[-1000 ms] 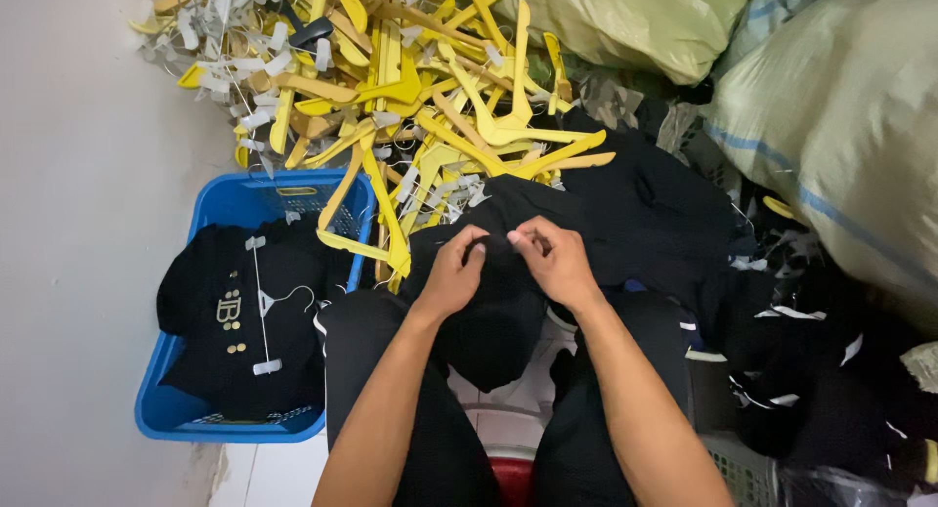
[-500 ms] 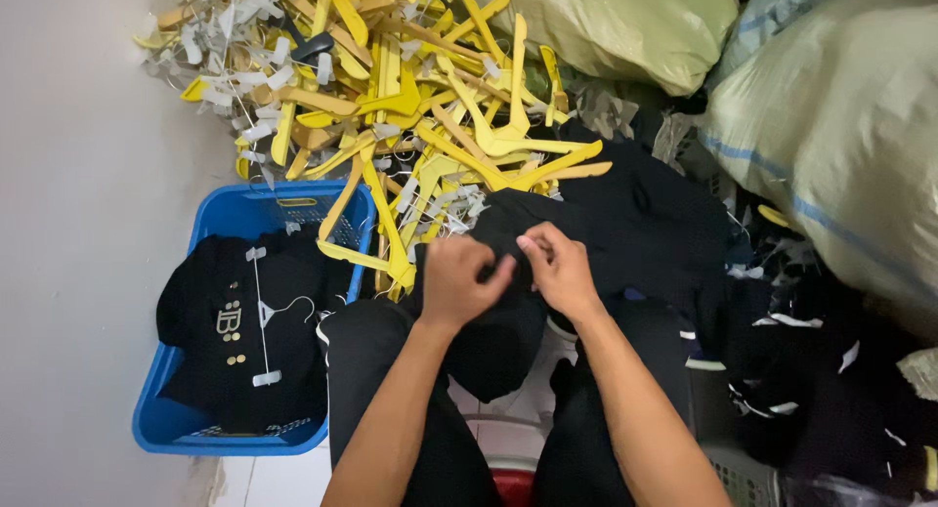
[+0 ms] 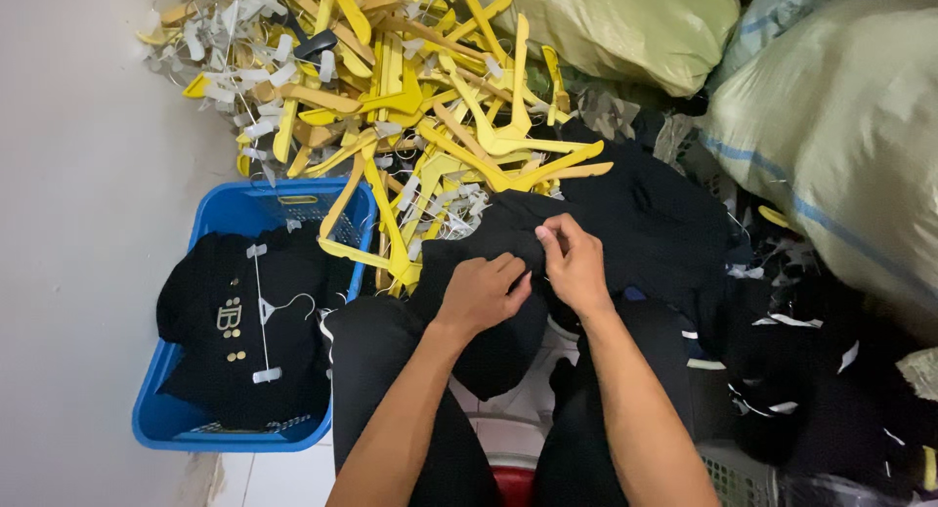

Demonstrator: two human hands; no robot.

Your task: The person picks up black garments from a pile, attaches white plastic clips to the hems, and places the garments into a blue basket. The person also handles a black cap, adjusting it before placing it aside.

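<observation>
Much is lying out of your sight here. Your left hand [image 3: 481,294] is curling over the black garment [image 3: 508,273] on your lap, so its fingertips are tucking under the knuckles and the cloth beneath is going unseen. What your right hand [image 3: 576,268] is pinching between thumb and forefinger is too small to make out; it could be a thread, a tag or only a fold of the fabric. The garment's shape is hard to read, since it is merging with the dark heap of clothes [image 3: 801,370] spreading to your right, and the lower edge of the view is cutting off your knees.

Both your forearms are reaching forward from the bottom of the frame, meeting over your lap. Your left hand is closing loosely, pressing down on the garment. Your right hand is gripping the cloth's upper edge, fingers bunched together, just beside the left and nearly touching it.

Beyond your hands, a pile of yellow hangers [image 3: 420,106] is sprawling across the floor. At your left, a blue basket [image 3: 156,424] is holding a black jacket [image 3: 244,331] clipped to a white hanger [image 3: 262,307].
</observation>
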